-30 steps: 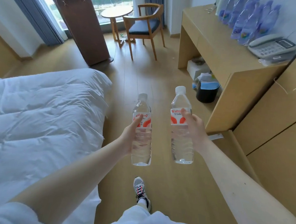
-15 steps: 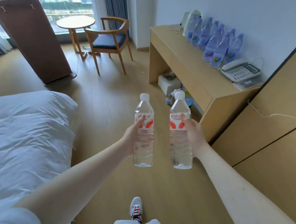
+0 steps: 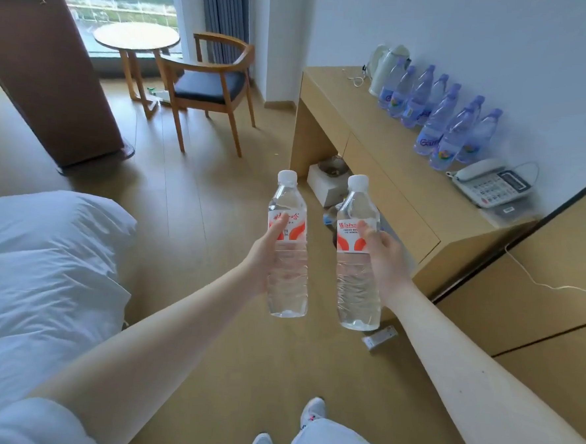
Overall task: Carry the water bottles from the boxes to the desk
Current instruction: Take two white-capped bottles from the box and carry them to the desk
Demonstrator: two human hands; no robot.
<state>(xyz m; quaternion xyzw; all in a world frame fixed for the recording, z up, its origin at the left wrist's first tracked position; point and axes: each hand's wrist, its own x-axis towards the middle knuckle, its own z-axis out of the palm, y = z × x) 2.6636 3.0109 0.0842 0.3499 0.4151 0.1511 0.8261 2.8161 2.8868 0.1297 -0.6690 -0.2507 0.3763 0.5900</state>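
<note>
Far left, a bed [image 3: 41, 275] with a rumpled white duvet can be seen, and behind it a tall brown cabinet [image 3: 47, 69] is stood by the window. A small round table [image 3: 136, 37] and a wooden chair [image 3: 210, 86] with a dark seat are parked further back on the wood floor [image 3: 199, 216].

Mid-frame, two clear water bottles are held up in the air over the floor, roughly upright, with white caps on top. The left bottle [image 3: 288, 256] is gripped by the left hand [image 3: 262, 257], fingers wrapped round the far side and the thumb laid across the red-and-white label. Just beside it, not touching, the right bottle [image 3: 357, 267] is gripped the same way by the right hand [image 3: 387, 262]. So neither one is on the bench yet.

A small white packet [image 3: 379, 337] is lying on the floor by the bench's near corner.

Over on the right, the bench [image 3: 375, 151] is set against the wall. A white kettle [image 3: 385, 66] is at its far end, purple-tinted bottles [image 3: 438, 121] are lined up along the wall, and a phone [image 3: 489, 184] is nearest. Some stuff is tucked underneath, probably a box and a bin, but it's hard to tell.
</note>
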